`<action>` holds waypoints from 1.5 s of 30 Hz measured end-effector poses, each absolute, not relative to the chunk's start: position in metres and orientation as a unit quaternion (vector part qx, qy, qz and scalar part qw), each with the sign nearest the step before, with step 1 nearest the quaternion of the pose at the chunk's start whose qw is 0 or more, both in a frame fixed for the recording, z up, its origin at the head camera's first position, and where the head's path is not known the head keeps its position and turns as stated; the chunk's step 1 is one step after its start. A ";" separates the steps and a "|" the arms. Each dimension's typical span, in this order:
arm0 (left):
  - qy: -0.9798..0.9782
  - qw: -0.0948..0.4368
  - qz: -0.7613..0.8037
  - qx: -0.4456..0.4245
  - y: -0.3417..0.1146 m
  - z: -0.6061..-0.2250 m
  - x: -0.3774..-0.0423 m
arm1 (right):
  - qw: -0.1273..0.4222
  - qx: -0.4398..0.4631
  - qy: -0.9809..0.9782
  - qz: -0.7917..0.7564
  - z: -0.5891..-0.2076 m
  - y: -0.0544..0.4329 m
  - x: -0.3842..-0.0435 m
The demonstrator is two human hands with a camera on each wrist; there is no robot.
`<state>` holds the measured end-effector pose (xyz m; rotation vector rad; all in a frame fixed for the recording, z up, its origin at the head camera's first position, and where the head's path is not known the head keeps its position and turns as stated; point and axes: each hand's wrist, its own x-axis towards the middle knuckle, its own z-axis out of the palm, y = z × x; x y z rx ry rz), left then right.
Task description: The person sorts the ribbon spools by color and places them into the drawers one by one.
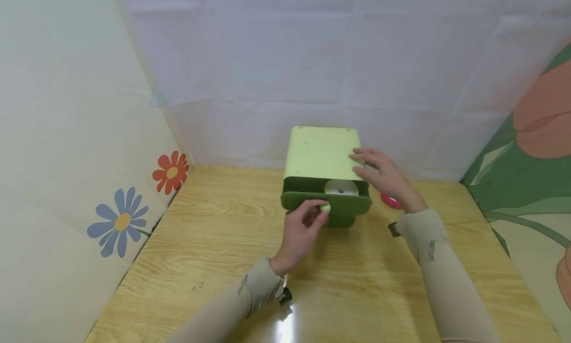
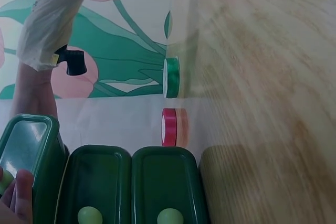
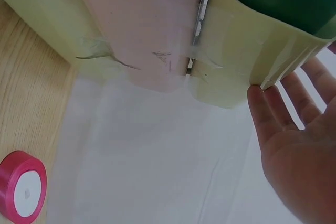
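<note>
A small drawer cabinet with a light green top (image 1: 323,152) stands by the back wall. Its top drawer (image 1: 352,204) is pulled partly out, and a white disc, perhaps a ribbon spool (image 1: 341,187), shows inside. My left hand (image 1: 301,231) pinches the drawer's pale green knob (image 1: 326,207) between thumb and fingers. On the cabinet's right top edge rests my right hand (image 1: 383,174); in the right wrist view its fingertips (image 3: 256,95) touch the yellow-green casing (image 3: 236,40). Two lower drawers (image 2: 94,182) are closed in the left wrist view.
To the cabinet's right a pink ribbon spool (image 3: 26,187) stands on the wooden table (image 1: 214,224). A green ribbon spool (image 2: 171,78) is near it in the left wrist view. A white sheet (image 1: 267,60) hangs behind; flower-printed panels (image 1: 535,135) flank both sides.
</note>
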<state>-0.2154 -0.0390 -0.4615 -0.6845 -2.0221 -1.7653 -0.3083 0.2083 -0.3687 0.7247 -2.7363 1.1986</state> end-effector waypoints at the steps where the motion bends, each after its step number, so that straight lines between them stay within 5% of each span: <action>1: -0.717 0.184 -0.627 -0.244 -0.039 -0.461 -0.217 | 0.034 0.237 -0.890 0.389 -0.368 0.208 -0.308; 45: -0.731 0.168 -0.631 -0.198 -0.033 -0.453 -0.248 | 0.022 0.236 -0.891 0.387 -0.369 0.209 -0.309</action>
